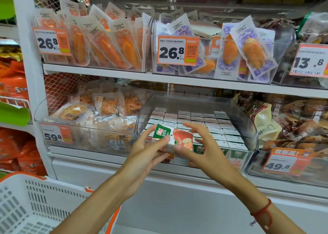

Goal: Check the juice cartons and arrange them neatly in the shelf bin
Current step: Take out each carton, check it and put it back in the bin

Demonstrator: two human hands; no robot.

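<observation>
A small juice carton point(174, 138), green and white with a red apple picture, hangs tilted in front of the clear shelf bin point(248, 127). My left hand point(147, 150) grips the carton's left end with fingers and thumb. My right hand point(202, 150) is spread wide at the carton's right side, its thumb and lower fingers touching the carton. Inside the bin, several rows of juice cartons point(204, 125) stand upright and packed close, white tops showing. The front row shows green faces through the bin's front wall.
A clear bin of bagged shredded snacks point(92, 116) stands to the left, a bin of brown packets point(292, 127) to the right. The shelf above carries bins of orange and purple packets. A white and orange shopping basket point(35, 203) sits at lower left.
</observation>
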